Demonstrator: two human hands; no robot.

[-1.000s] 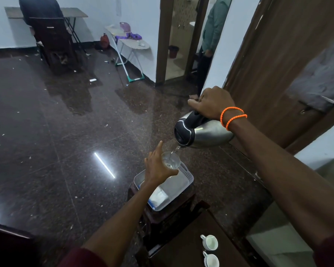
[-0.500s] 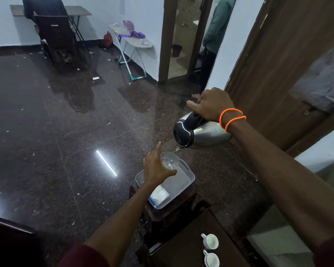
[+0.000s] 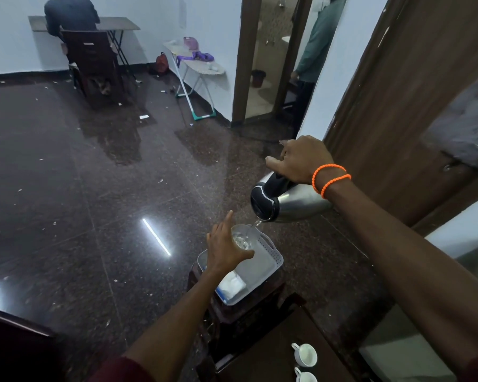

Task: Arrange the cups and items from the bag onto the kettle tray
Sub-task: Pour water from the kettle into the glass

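My right hand (image 3: pixel 304 158) grips the black handle of a steel kettle (image 3: pixel 293 201), tipped over with its spout down. A thin stream of water runs from the spout into a clear glass (image 3: pixel 242 238). My left hand (image 3: pixel 224 249) holds that glass above the far end of a white plastic tray (image 3: pixel 271 260), index finger pointing up. The tray rests on a dark wooden stool (image 3: pixel 246 310) and holds a white packet (image 3: pixel 231 285) at its near end. Two white cups (image 3: pixel 305 354) stand on a dark table at the bottom right.
Dark polished floor with scattered scraps spreads to the left. A wooden door (image 3: pixel 414 106) stands at the right. One person (image 3: pixel 315 51) stands in the doorway at the back, another sits on a chair (image 3: pixel 91 59) at a far table. An ironing board (image 3: pixel 196 67) leans by the wall.
The kettle stays tipped over the glass and both hands hold their places. The view has shifted slightly.
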